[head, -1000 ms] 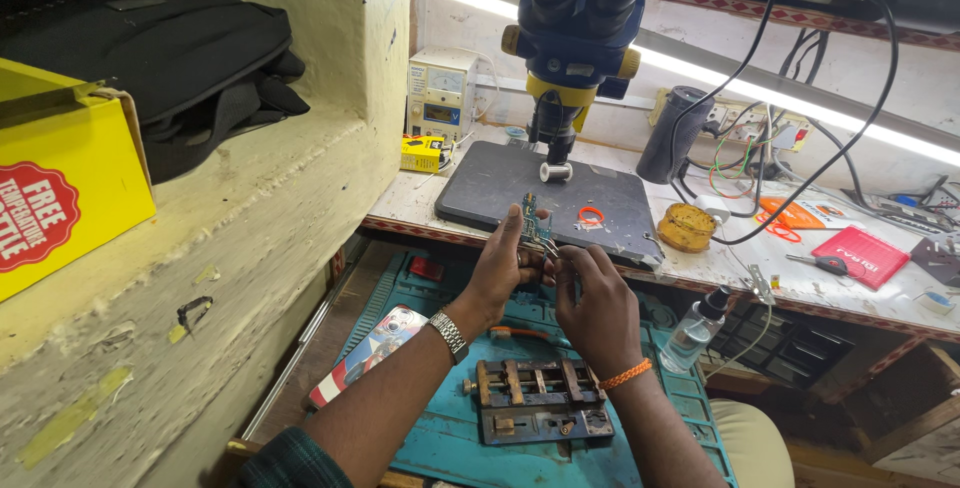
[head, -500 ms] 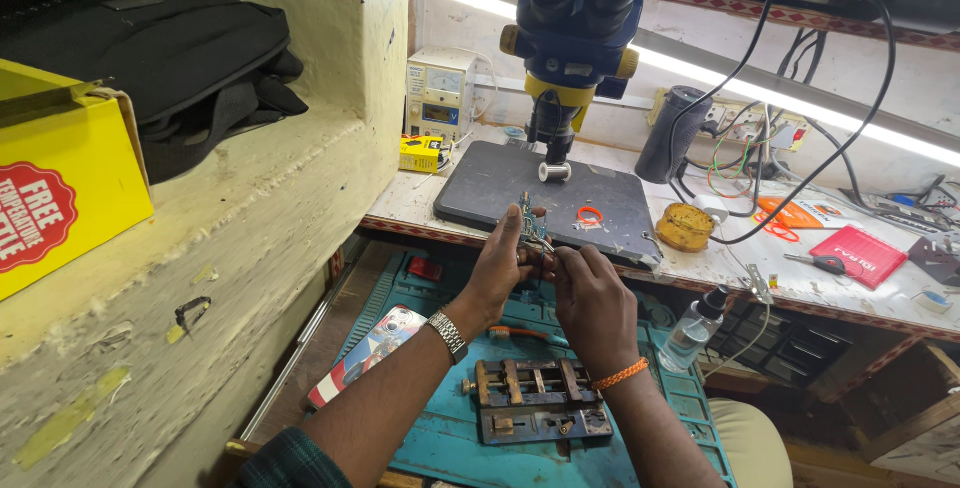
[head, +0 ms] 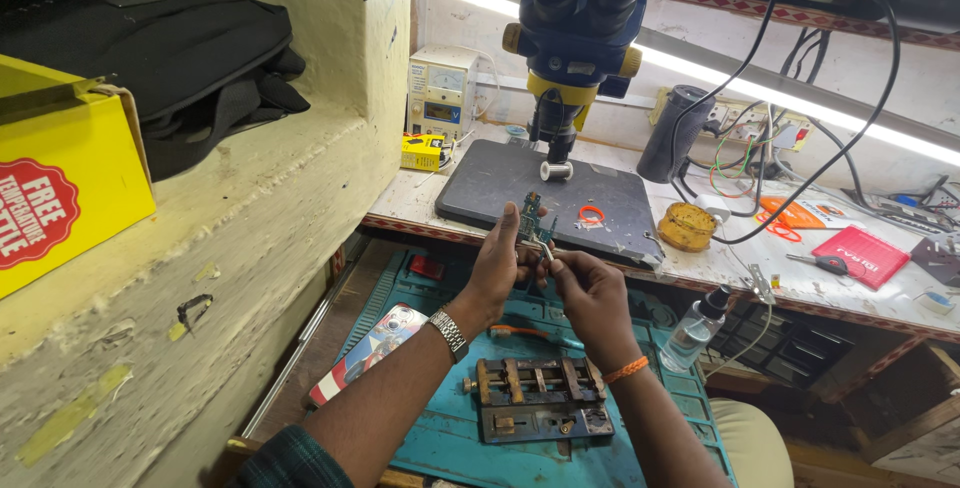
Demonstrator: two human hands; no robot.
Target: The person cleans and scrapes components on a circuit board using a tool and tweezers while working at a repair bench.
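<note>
Left hand [head: 497, 270] pinches a small green circuit board [head: 534, 220] upright before the microscope base [head: 545, 195], right hand [head: 590, 293] closed on tweezers [head: 545, 251] touching its lower edge.

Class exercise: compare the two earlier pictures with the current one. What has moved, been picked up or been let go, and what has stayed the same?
No visible change. The left hand still holds the small circuit board upright in front of the microscope's dark base plate, and the right hand still works at the board's lower edge with a thin tool, too small to identify. Nothing was taken up or released. The board clamp on the blue mat stays put.
</note>
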